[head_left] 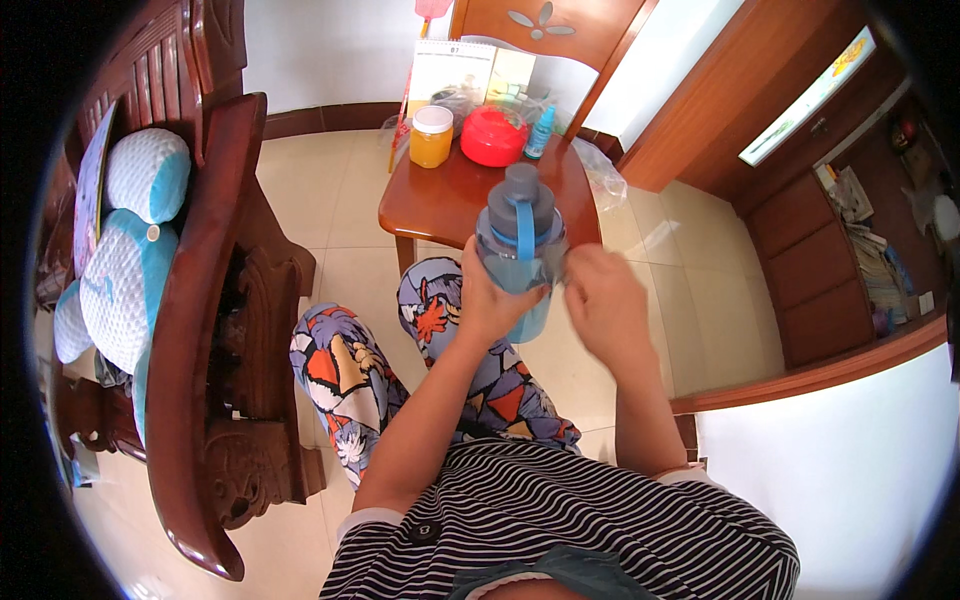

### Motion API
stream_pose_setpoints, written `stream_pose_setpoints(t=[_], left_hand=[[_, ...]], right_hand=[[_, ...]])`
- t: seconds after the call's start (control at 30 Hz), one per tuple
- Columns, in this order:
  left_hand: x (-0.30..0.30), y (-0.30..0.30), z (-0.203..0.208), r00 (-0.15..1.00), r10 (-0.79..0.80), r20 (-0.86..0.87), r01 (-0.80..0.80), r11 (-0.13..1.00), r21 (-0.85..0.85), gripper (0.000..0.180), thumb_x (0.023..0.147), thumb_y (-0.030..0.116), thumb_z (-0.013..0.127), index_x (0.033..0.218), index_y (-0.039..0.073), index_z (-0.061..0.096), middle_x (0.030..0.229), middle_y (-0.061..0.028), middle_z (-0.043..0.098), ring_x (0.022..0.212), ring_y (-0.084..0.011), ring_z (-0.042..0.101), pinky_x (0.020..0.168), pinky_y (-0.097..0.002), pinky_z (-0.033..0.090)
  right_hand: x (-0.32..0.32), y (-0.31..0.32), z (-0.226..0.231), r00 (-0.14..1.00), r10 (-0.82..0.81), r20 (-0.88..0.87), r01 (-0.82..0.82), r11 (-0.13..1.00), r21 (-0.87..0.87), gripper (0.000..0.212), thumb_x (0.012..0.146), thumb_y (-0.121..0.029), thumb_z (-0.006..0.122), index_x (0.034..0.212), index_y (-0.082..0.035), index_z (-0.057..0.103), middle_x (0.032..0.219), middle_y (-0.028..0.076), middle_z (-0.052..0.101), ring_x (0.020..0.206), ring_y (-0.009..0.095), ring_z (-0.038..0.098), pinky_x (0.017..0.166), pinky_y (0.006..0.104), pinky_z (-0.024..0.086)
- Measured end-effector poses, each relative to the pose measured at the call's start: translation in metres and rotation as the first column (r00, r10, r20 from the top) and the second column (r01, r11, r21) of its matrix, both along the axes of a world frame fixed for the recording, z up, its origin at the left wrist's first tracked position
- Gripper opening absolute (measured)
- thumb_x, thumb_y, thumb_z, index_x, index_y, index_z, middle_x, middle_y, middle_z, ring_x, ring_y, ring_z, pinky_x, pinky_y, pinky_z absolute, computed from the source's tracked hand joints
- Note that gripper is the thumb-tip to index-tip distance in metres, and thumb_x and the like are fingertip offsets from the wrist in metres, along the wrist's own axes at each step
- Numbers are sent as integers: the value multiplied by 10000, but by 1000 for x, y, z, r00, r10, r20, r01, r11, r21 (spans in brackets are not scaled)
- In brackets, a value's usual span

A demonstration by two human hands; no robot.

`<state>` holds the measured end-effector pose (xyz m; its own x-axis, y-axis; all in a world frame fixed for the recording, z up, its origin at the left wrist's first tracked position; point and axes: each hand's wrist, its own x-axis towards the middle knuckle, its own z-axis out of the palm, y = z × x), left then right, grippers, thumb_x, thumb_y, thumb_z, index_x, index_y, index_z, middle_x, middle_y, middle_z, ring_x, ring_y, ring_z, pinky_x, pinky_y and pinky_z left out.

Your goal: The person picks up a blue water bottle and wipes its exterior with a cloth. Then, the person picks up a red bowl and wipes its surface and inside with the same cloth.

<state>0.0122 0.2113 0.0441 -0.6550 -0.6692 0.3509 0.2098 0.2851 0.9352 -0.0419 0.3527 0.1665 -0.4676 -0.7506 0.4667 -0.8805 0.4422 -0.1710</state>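
Observation:
A large water bottle (522,262) with a translucent blue body, a dark grey cap and a blue strap stands upright in front of me. My left hand (490,300) is wrapped around its left side, thumb across the front. Close against the bottle's right side is my right hand (606,305), fingers curled in and slightly blurred. Whatever those fingers may hold is hidden from this view.
Beyond the bottle, a brown wooden chair (400,205) bears a jar of yellow contents (431,140), a red round container (494,137), a small blue bottle (540,134) and a desk calendar (450,72). A carved wooden bench (225,230) with cushions (115,290) stands left; a wooden doorway is right.

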Motion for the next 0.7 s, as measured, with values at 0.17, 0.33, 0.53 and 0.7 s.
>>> stream_pose_setpoints(t=[0.17,0.33,0.53,0.7], left_hand=[[1,2,13,994,-84,-76,93,988,120,1066,596,238,917,1408,-20,276,1306,-188,492,1226,-293,505,1060,-401,404],[-1,-3,0,996,-88,-32,91,993,76,1094,583,220,920,1421,-14,256,1315,-186,479,1232,-292,500,1068,-409,403],[-4,2,-4,984,-147,-98,158,982,109,1123,570,201,916,1439,-10,238,1351,-208,453,1262,-319,480,1086,-425,389],[7,-1,6,981,-195,17,194,981,10,1136,555,219,923,1442,-11,250,1354,-201,456,1276,-322,474,1095,-424,382]], right_hand=[[15,-1,-21,971,120,208,-91,985,-144,162,815,-108,650,953,-63,722,1010,94,673,928,322,654,773,399,540],[-2,6,1,962,67,265,30,938,-347,162,853,-86,633,988,-45,712,1038,133,672,955,341,653,826,397,526],[-7,-4,-5,1000,26,-11,-28,946,-324,229,832,-61,654,1054,-77,706,1058,90,658,964,305,632,816,390,523],[-18,-10,7,982,-131,-137,105,978,-179,249,805,-53,647,1037,-99,724,1071,68,662,971,300,617,798,412,526]])
